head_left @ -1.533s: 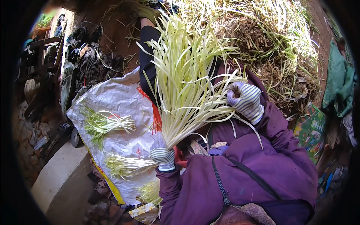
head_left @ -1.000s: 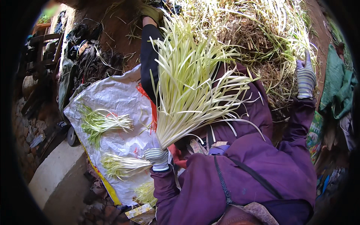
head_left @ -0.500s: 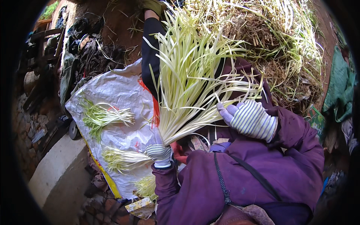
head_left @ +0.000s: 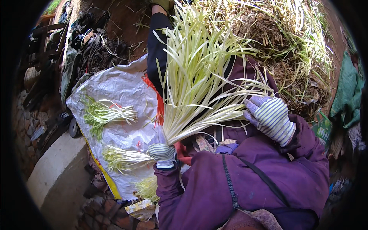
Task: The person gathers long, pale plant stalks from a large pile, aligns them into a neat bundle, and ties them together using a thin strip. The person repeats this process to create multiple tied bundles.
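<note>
A large fanned bunch of pale yellow-green chives (head_left: 199, 84) lies over my lap, its leaves spreading away from me and to the right. My left hand (head_left: 161, 151), in a striped knit glove, is closed around the white lower ends of the stalks. At the bunch's right side my right hand (head_left: 270, 119), gloved alike, has its fingers bent at a few splayed leaves and seems to pinch them; the fingertips are partly hidden. Smaller chive bunches lie to the left: one with greener tips (head_left: 109, 115), a paler one (head_left: 128, 159) and another (head_left: 147, 188) beside my left sleeve.
A white plastic sheet (head_left: 130, 88) with a yellow edge lies under the small bunches. Red strings (head_left: 159, 109) hang by my dark-clad leg. A heap of dry stalks and straw (head_left: 295, 57) lies far right. A concrete block (head_left: 57, 165) stands left, a green cloth (head_left: 349, 92) right.
My right hand has moved right, away from the middle of the bunch, and the side leaves have shifted with it. My left hand keeps its hold on the lower ends.
</note>
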The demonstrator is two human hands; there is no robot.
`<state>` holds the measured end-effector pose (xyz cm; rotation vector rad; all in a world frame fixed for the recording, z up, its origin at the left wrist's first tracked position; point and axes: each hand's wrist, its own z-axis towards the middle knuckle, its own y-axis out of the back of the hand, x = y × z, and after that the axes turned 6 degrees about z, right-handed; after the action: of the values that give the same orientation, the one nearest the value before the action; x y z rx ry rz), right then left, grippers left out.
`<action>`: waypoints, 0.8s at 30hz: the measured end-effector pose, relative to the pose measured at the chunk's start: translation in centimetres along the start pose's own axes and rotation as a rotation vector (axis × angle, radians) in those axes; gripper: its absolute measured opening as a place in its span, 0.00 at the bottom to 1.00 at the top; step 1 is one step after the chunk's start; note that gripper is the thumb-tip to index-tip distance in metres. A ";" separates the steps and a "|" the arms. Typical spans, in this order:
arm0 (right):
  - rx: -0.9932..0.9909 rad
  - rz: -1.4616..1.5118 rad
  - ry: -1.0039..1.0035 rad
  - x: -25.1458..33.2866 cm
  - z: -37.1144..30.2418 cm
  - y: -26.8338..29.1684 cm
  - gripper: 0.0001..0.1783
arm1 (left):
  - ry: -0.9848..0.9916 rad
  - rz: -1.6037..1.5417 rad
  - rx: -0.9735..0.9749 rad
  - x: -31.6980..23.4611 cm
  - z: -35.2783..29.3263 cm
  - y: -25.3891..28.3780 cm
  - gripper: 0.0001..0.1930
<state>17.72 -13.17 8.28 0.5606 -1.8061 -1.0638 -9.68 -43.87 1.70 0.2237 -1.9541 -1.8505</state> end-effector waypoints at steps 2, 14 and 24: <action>-0.155 0.015 0.059 0.6 0.4 1.3 0.17 | 0.003 0.007 0.007 -0.1 -0.2 -0.2 0.35; 0.007 0.089 0.365 2.2 4.4 -2.8 0.18 | -0.022 -0.016 0.028 -0.2 -0.2 0.3 0.35; -0.162 0.258 0.220 1.6 1.6 -3.1 0.20 | 0.013 -0.074 0.095 -0.6 0.1 0.6 0.35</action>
<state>15.30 -15.32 6.09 0.3229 -1.5364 -0.9225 -9.08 -43.52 2.17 0.3404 -2.0532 -1.7981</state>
